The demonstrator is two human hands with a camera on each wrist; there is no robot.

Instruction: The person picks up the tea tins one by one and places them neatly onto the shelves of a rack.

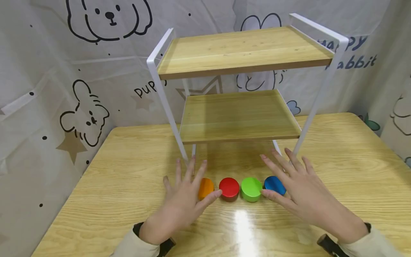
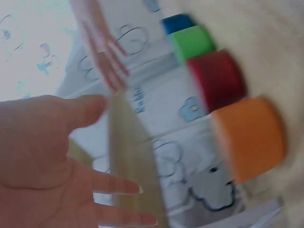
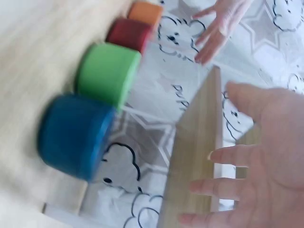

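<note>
Both hands hover palms down over the table with fingers spread, holding nothing. My left hand (image 1: pixel 181 201) is nearest the orange round block (image 1: pixel 206 188) and partly covers it in the head view. Over on the other side, my right hand (image 1: pixel 303 192) hangs by the blue round block (image 1: pixel 275 185), hiding part of it. Between them a red round block (image 1: pixel 229 189) and a light green round block (image 1: pixel 252 189) stand in the same row. In the left wrist view the orange block (image 2: pixel 249 140) looks closest; in the right wrist view, the blue block (image 3: pixel 76 137) does.
Behind the blocks stands a two-tier rack with a wooden upper shelf (image 1: pixel 247 50), a lower shelf (image 1: pixel 240 114) and white metal legs (image 1: pixel 168 107). A cloth (image 1: pixel 38 89) printed with cartoon animals hangs around the wooden table (image 1: pixel 122 171).
</note>
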